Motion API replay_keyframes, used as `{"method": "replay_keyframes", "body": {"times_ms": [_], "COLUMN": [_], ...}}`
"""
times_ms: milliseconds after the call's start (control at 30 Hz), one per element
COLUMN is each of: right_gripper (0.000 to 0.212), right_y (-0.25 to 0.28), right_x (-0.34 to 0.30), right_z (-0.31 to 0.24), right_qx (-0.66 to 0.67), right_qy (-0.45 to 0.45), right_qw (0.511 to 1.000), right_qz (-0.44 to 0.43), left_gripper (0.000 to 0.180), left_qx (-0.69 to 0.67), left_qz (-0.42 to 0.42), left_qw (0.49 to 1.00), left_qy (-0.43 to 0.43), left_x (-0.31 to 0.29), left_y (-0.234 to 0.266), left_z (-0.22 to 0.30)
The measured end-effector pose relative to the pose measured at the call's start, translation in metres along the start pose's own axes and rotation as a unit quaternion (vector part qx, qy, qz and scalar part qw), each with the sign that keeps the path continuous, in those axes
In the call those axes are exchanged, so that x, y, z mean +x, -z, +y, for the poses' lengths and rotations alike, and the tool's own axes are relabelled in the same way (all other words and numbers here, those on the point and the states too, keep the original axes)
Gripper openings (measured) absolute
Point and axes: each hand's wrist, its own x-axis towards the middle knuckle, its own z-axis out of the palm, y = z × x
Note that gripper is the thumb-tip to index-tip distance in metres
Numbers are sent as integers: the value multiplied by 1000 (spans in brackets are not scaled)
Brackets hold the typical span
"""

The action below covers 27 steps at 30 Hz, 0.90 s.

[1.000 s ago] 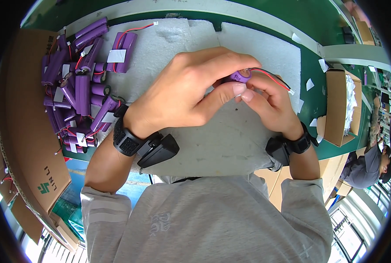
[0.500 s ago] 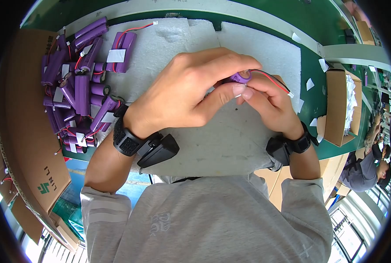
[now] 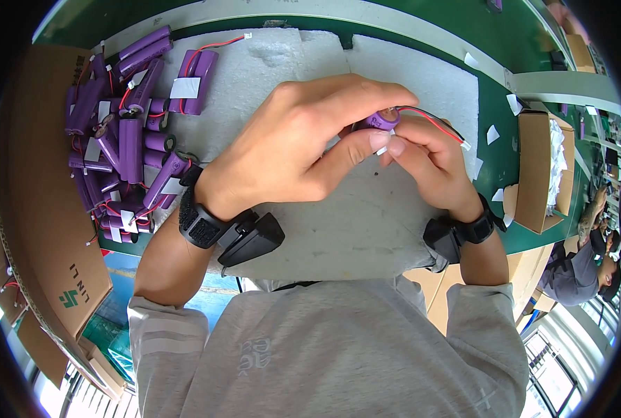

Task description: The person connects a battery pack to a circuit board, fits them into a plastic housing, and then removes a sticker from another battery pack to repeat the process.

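A purple cylindrical battery pack (image 3: pixel 383 120) is held up over the foam, its end toward me. My left hand (image 3: pixel 296 143) is closed around it, fingers over the top and thumb below. Red and black wires (image 3: pixel 429 120) run from its end to a small white connector (image 3: pixel 466 145) above my right hand (image 3: pixel 432 164). Between my two thumb tips a small white label (image 3: pixel 384 149) shows under the battery pack. The right thumb and fingers are pressed together at that label. My fingers hide most of the battery pack.
White foam sheets (image 3: pixel 254 56) cover the green bench. Purple battery packs (image 3: pixel 130 150) with wires are heaped at left, beside a tall cardboard box (image 3: pixel 49 202). At right stands a small carton (image 3: pixel 533 171) holding white paper, with loose white scraps (image 3: pixel 492 134) nearby. Another person (image 3: pixel 575 275) sits far right.
The battery pack has risen and turned slightly in my hands, and its wires and connector have shifted a little right. More of the white label shows between my thumbs.
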Motion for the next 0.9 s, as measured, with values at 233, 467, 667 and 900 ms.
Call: {"method": "replay_keyframes", "body": {"times_ms": [233, 467, 667, 900], "right_gripper": [18, 18, 19, 21], "right_y": [-1, -1, 0, 0], "right_x": [-1, -2, -2, -2], "right_z": [-1, -1, -2, -2], "right_qx": [3, 10, 20, 16], "right_qy": [2, -2, -8, -8], "right_qw": [1000, 1000, 999, 1000], "right_qz": [13, 24, 25, 21], "left_gripper": [34, 34, 34, 33], "left_qx": [2, -1, -11, -11], "left_qz": [3, 4, 13, 21], "left_qw": [1000, 1000, 1000, 1000], "left_qy": [-2, -5, -2, -6], "left_x": [0, 1, 1, 2], "left_y": [1, 2, 3, 4], "left_z": [0, 0, 1, 1]}}
